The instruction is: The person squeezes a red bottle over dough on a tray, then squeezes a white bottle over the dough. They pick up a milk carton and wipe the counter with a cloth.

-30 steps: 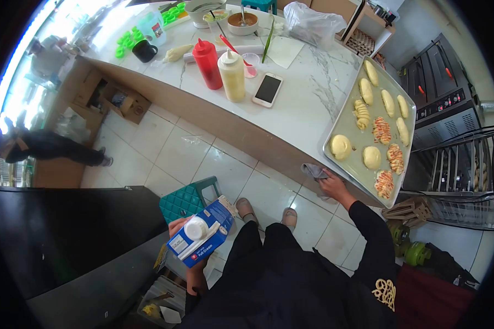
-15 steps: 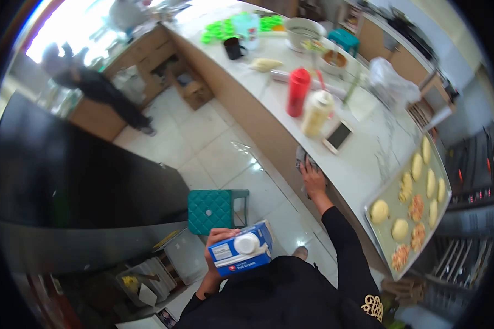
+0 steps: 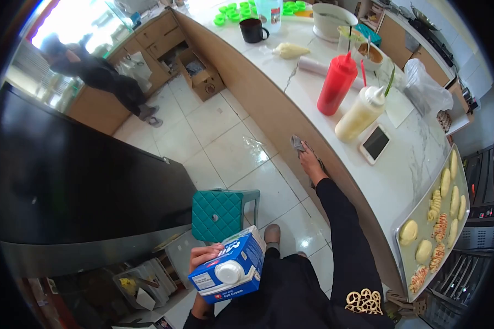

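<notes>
Low in front of my body, my left hand (image 3: 205,256) grips a blue and white milk carton (image 3: 233,270) with a white screw cap. My right hand (image 3: 309,160) is beside the counter's side panel, its fingers closed on a grey cloth (image 3: 298,144). On the marble counter (image 3: 313,82) above it stand a red squeeze bottle (image 3: 336,85) and a pale cream-filled one (image 3: 360,114). A white phone (image 3: 375,144) lies beside them. A tray (image 3: 402,263) of shaped dough pieces rests at the right end.
A green stool (image 3: 218,216) stands on the tiled floor, near a black cabinet (image 3: 93,175). Another person (image 3: 101,77) is at the far left. A cardboard box (image 3: 203,82), a black mug (image 3: 252,31) and a white bowl (image 3: 332,23) are farther off.
The view has shifted, so the counter items appear farther right. The carton has turned and shows more of its printed side. My right hand still holds the cloth beside the counter.
</notes>
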Demonstrator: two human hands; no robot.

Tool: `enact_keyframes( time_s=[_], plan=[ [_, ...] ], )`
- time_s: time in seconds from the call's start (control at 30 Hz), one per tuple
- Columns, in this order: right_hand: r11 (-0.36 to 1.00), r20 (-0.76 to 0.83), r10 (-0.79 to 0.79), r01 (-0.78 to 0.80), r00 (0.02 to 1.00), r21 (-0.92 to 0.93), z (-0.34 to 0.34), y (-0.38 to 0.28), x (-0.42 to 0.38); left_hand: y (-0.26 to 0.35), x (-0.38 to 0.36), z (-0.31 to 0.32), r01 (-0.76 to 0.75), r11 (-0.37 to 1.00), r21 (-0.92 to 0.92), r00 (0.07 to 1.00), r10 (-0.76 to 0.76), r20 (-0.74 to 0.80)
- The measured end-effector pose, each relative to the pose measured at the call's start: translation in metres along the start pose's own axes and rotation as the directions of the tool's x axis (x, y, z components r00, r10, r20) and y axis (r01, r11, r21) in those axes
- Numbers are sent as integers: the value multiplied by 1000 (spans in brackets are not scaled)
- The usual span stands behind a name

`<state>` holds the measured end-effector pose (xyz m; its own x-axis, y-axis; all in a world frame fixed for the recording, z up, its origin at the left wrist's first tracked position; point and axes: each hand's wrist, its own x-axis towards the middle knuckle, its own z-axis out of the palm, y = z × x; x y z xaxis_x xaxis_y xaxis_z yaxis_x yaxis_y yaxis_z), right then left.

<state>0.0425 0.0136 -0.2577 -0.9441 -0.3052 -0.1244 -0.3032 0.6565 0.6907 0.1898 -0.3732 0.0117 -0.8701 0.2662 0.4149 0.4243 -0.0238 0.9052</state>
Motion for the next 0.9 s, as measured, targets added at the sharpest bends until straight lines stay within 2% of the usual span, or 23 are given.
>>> enact_keyframes(
  time_s=[0.03, 0.13, 0.17, 0.2, 0.27, 0.3, 0.33, 0.37, 0.4, 0.43, 0.47, 0.5, 0.57, 0.6, 0.63, 0.7, 0.77, 0.83, 0.9],
  plan=[
    [996, 10, -91, 91, 996, -5, 15, -10, -8, -7, -5, 1, -5, 1000, 30, 1000, 5, -6],
    [988, 100, -153, 152, 983, 21, 51, -60, -64, -28, -21, 7, -15, 994, 112, 999, 19, -31],
    [982, 114, -176, 167, 978, 86, 64, -77, -93, -34, -29, 9, 3, 989, 148, 999, 3, -44],
    [973, 131, -197, 176, 972, 152, 78, -94, -128, -41, -33, 13, -42, 996, 83, 999, 44, -30],
    [933, 204, -198, 121, 959, 338, 75, -117, -213, -58, -58, 20, 4, 989, 147, 997, 7, -72],
    [924, 76, -14, -16, 997, 382, 75, -130, -265, -63, -66, 26, 8, 983, 182, 997, 6, -72],
    [869, -51, 110, -71, 993, 489, 52, -123, -312, -70, -76, 31, 25, 985, 171, 997, -13, -70],
    [795, 48, 183, -176, 982, 581, 34, -124, -360, -73, -80, 41, 9, 998, 64, 999, -6, -53],
    [823, 58, 256, -249, 965, 511, 19, -123, -404, -82, -92, 50, 47, 996, 74, 998, -44, -49],
    [796, 241, 307, -387, 921, 465, 3, -127, -449, -94, -103, 59, 77, 993, 84, 996, -73, -51],
    [761, 401, 363, -516, 841, 393, -5, -124, -474, -103, -112, 66, 106, 975, 194, 994, -110, 10],
    [759, 403, 379, -530, 833, 380, -14, -114, -475, -110, -110, 77, 105, 994, 13, 994, -105, 21],
    [821, 23, 570, -570, 821, 7, -23, -107, -459, -147, -120, 101, 88, 996, 27, 995, -89, 37],
    [783, -22, 620, -621, 784, -38, -12, -115, -438, -170, -127, 107, 60, 992, 110, 994, -70, 85],
    [745, -80, 658, -663, 749, -79, 4, -115, -406, -191, -133, 118, 89, 994, 55, 994, -93, 57],
    [661, -190, 742, -749, 643, 48, 17, -113, -323, -238, -143, 133, 46, 999, 27, 998, -47, 45],
    [637, -202, 762, -769, 615, 60, 25, -110, -245, -276, -152, 143, -12, 999, 46, 1000, 11, 24],
    [726, -312, 675, -677, 669, 119, 65, -117, -170, -320, -165, 151, -94, 986, 136, 994, 99, -34],
    [837, -255, 527, -444, 811, 319, 114, -143, -97, -352, -180, 154, -120, 977, 175, 990, 131, -55]
  ],
)
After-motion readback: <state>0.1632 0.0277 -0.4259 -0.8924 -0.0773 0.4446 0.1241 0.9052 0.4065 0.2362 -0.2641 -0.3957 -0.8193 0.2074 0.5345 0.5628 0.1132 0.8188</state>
